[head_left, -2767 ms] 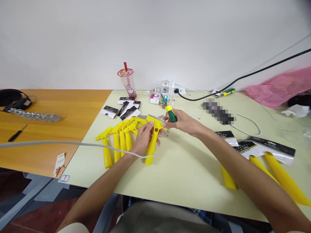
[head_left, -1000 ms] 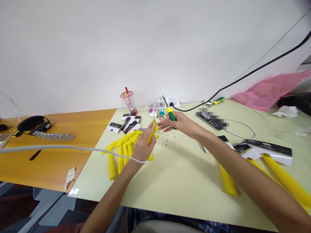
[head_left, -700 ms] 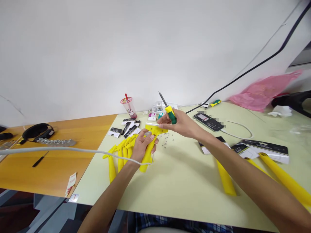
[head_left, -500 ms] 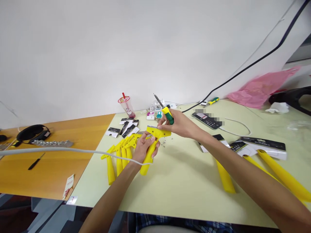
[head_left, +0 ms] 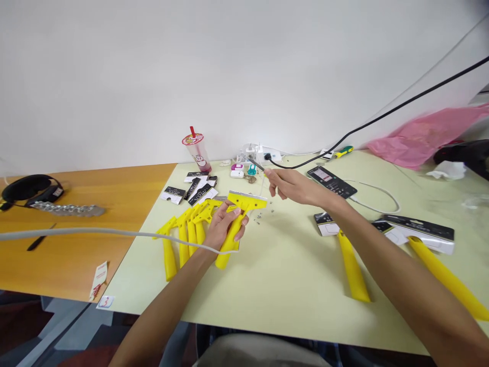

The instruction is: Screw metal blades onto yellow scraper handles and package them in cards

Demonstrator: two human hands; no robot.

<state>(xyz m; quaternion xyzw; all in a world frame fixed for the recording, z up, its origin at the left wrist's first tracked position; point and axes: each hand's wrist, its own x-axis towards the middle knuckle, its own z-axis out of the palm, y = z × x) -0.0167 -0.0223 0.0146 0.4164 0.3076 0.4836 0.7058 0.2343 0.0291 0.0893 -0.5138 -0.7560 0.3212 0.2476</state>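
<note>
While the left hand (head_left: 222,225) has its fingers clamped on a yellow scraper (head_left: 246,203) at frame centre, its handle slanting to lower left, the right hand (head_left: 291,185), fingers wrapped around a screwdriver (head_left: 256,164), hangs apart to the upper right of the blade (head_left: 252,195).

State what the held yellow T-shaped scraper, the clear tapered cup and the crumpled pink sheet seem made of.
Held yellow T-shaped scraper: probably smooth moulded plastic, given its even sheen; its silvery edge looks metallic.
Clear tapered cup: likely smooth plastic, being see-through.
Crumpled pink sheet: perhaps dull plastic film, judging by its creases.
</note>
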